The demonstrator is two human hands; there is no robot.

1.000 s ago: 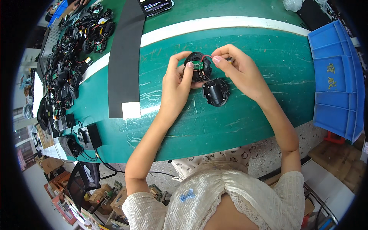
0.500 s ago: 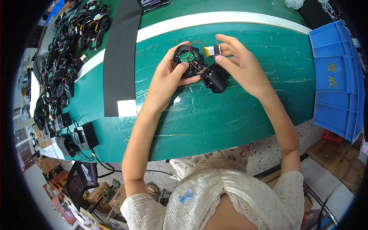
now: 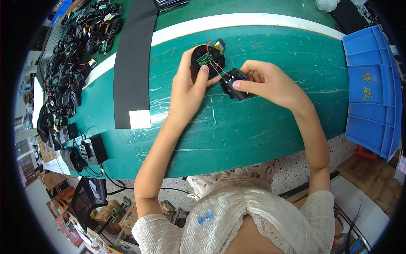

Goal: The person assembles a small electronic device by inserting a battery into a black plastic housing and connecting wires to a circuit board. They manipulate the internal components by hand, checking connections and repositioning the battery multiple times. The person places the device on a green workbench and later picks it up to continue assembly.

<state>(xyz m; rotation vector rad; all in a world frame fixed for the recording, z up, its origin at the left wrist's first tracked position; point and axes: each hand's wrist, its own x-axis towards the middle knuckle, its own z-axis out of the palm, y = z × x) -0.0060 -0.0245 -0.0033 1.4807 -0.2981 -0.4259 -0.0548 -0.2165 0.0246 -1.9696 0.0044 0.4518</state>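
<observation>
In my left hand (image 3: 189,82) is a round black plastic housing (image 3: 197,53), the thumb lying on its inner side near a green circuit board (image 3: 205,59). A small silver and yellow battery (image 3: 220,45) hangs at the housing's far right rim, joined by a red wire. My right hand (image 3: 264,82) grips a second black plastic housing part (image 3: 235,84), its thumb pressed on top and the other fingers curled behind. Thin wires (image 3: 220,72) run between the two black parts. Both are held above the green table (image 3: 237,131).
Many similar black assemblies with boards and wires (image 3: 67,72) lie heaped at the far left. A dark grey strip (image 3: 132,76) crosses the table beside them. A black power box (image 3: 96,150) with cables stands at the near left edge. Blue plastic bins (image 3: 372,89) stand at the right.
My right hand has let go of the battery, moved down and taken hold of the second housing part, now turned over. The battery now rests against the round housing's far rim.
</observation>
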